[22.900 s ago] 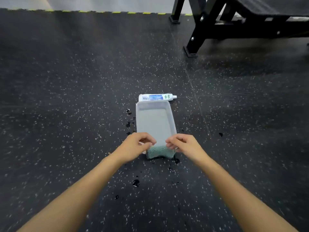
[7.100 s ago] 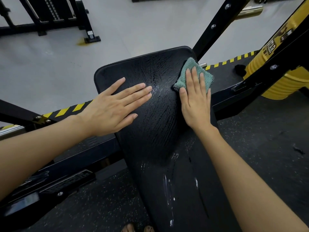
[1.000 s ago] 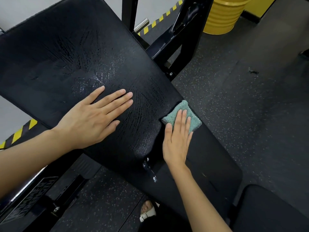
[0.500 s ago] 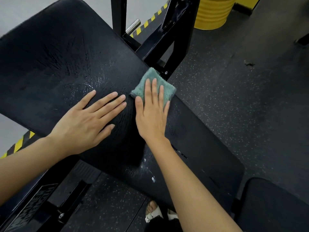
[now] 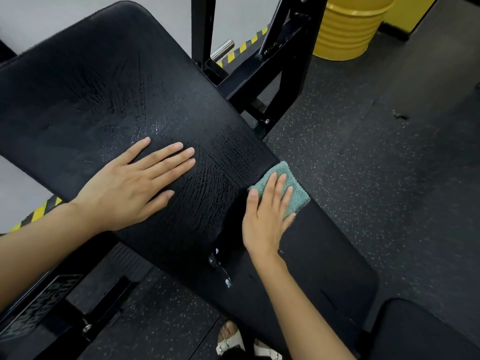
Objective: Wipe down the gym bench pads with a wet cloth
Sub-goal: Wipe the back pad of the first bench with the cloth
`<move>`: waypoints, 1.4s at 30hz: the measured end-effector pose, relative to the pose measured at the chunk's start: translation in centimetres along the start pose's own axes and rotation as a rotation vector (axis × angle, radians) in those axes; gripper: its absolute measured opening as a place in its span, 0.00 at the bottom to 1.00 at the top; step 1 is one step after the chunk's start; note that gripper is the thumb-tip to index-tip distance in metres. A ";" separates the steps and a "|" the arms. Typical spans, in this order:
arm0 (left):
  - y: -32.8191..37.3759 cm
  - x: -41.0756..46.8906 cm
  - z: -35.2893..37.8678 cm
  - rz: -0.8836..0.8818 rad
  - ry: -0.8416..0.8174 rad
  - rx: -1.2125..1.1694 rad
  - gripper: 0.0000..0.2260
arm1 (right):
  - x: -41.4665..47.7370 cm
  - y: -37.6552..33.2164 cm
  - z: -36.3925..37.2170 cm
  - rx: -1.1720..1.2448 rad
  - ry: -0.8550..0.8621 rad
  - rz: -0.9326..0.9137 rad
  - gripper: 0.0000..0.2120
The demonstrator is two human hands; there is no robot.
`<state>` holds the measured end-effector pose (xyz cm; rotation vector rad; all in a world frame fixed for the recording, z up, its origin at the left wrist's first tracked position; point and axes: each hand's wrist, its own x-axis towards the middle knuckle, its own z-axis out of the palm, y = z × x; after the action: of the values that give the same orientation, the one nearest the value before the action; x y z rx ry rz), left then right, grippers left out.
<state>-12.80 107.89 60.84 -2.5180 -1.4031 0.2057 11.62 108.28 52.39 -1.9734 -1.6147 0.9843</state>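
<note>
The long black bench pad (image 5: 91, 87) runs from upper left to lower right, with wet streaks across its middle. My left hand (image 5: 132, 188) lies flat on the pad with straight fingers. My right hand (image 5: 267, 211) presses a folded teal cloth (image 5: 293, 193) flat against the pad's right edge, fingers straight on top of it. Part of the cloth sticks out past my fingertips over the edge. Water droplets run down the pad's near edge below my right wrist.
The bench's black steel frame (image 5: 259, 74) rises behind the pad. A yellow drum (image 5: 345, 29) stands at the back right. A second black pad (image 5: 415, 333) sits at the lower right. Speckled rubber floor (image 5: 376, 165) lies to the right; my sandalled foot (image 5: 231, 339) shows below.
My right hand has slid the cloth down and to the right along the pad's edge since half a second ago. My left hand stays flat in about the same place.
</note>
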 end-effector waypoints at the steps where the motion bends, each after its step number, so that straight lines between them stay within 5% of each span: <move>1: 0.0 0.0 0.0 -0.001 0.003 0.003 0.27 | 0.5 -0.9 0.1 0.001 -0.006 -0.025 0.29; 11: -0.1 0.0 0.0 0.000 -0.008 0.010 0.26 | 4.0 -4.5 0.0 -0.115 -0.036 -0.460 0.28; 20: 0.0 -0.1 0.3 0.006 0.004 0.033 0.26 | -0.9 5.8 -1.0 -0.150 0.000 -0.232 0.30; 26: -0.2 -0.3 0.4 0.075 0.025 0.031 0.26 | -1.7 2.6 0.7 -0.004 0.037 -0.044 0.28; 35: 0.3 0.0 0.6 0.137 0.037 -0.019 0.26 | -7.1 -1.2 3.7 -0.126 -0.031 -0.428 0.27; 42: 1.1 -0.3 1.0 0.110 0.023 -0.022 0.26 | -9.3 5.2 2.9 -0.136 -0.023 -0.275 0.27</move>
<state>-12.27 107.21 59.60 -2.6095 -1.2667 0.1810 12.26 97.72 49.26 -1.7640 -1.9484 0.8125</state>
